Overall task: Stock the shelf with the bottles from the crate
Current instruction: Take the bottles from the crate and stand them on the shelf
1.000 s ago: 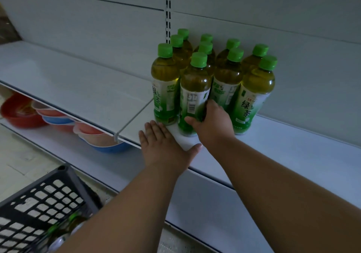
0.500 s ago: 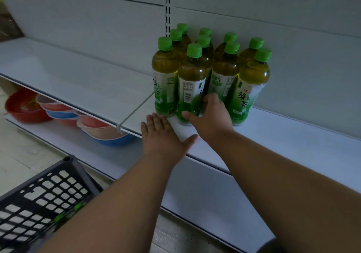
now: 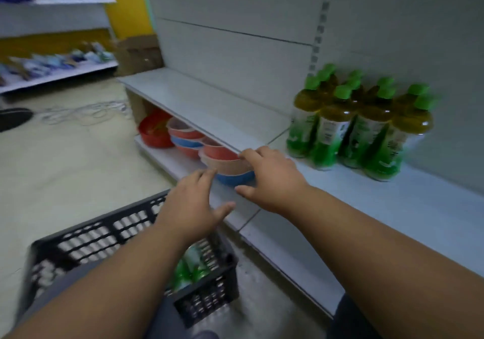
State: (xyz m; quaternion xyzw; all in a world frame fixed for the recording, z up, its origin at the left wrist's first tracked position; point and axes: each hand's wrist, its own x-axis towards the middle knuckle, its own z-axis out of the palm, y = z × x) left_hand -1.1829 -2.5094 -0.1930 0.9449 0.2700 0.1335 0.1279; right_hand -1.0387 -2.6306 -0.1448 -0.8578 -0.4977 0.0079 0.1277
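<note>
In the head view, your left hand (image 3: 192, 202) is hanging over the near rim of the crate (image 3: 104, 236) with fingers spread and holding nothing, and your right hand (image 3: 271, 175) is hovering at the front lip of the shelf (image 3: 424, 207), fingers loosely extended and likewise holding nothing. The bottles (image 3: 358, 126) already stocked are standing upright in a tight cluster toward the back of the shelf, well apart from both hands, while more green-labelled bottles (image 3: 191, 268) are lying in the crate on the floor below you. The picture is smearing, so exact finger contact with the shelf edge is hard to tell. The risks, as I judge them: you are reaching with the view blurred, so a hand could be catching the crate's rim instead of a bottle; the bottles in the crate are lying loose, so one grabbed by its slick body may be slipping out on the way up; and the bowls (image 3: 227, 167) on the lower shelf are sitting just beside your right hand, where a careless sweep could be knocking them. Setting a new bottle hard against the cluster could also be toppling the front row.
</note>
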